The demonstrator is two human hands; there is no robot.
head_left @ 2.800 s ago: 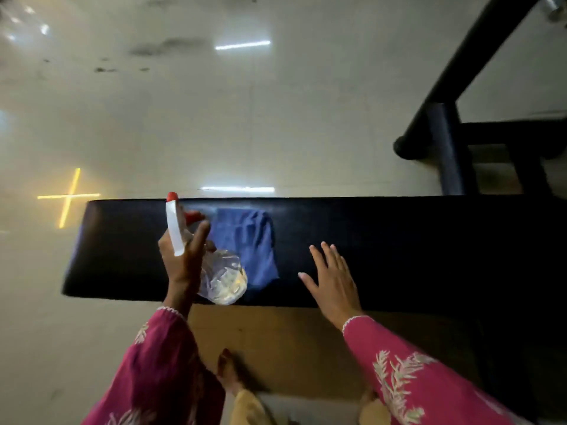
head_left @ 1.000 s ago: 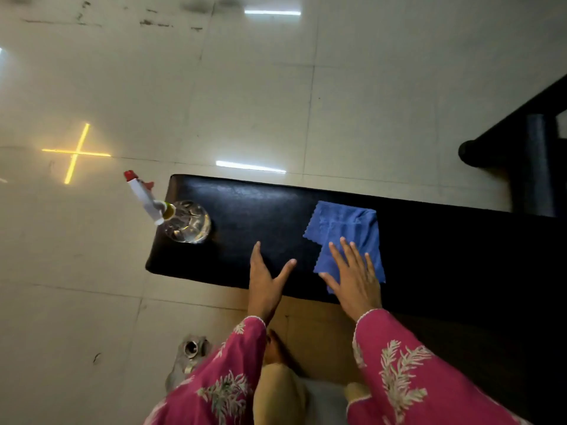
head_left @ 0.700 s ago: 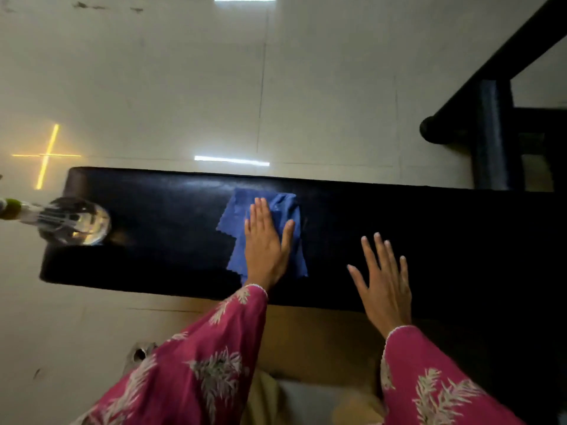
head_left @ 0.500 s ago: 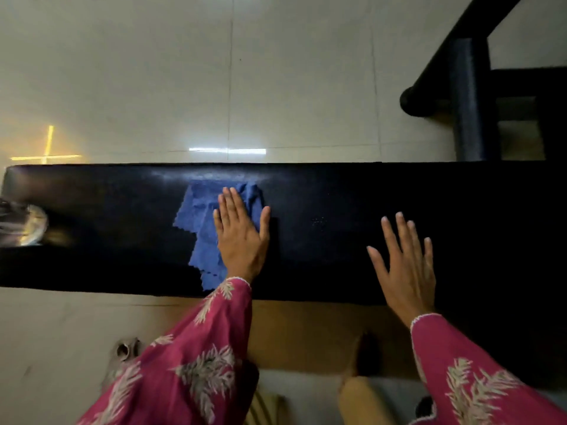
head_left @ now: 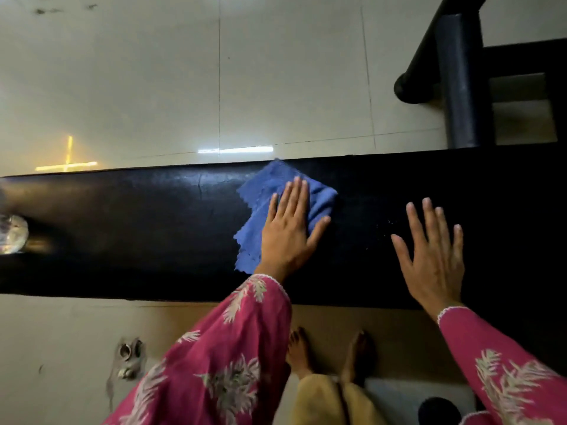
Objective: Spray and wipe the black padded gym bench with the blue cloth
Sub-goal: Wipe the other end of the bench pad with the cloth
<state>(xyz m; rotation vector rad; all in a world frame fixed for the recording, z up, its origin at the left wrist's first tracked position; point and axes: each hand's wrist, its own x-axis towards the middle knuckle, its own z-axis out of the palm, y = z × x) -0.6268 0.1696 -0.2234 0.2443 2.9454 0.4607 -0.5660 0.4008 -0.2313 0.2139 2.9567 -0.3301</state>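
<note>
My left hand point(head_left: 287, 233) flat, fingers spread, pressing the blue cloth point(head_left: 277, 210) onto the black padded bench point(head_left: 138, 228) near centre, my right hand point(head_left: 432, 256) splayed empty at three o'clock, spray bottle point(head_left: 12, 233) at nine o'clock, no legible writing

Black bench point(head_left: 138, 234) bears blue cloth point(head_left: 260, 210) and, seemingly, a bottle point(head_left: 10, 234).

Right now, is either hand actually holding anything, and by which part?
Nothing is gripped. The left hand lies flat on the middle of the blue cloth, pressing it onto the black padded bench. The right hand rests open on bare padding.
</note>
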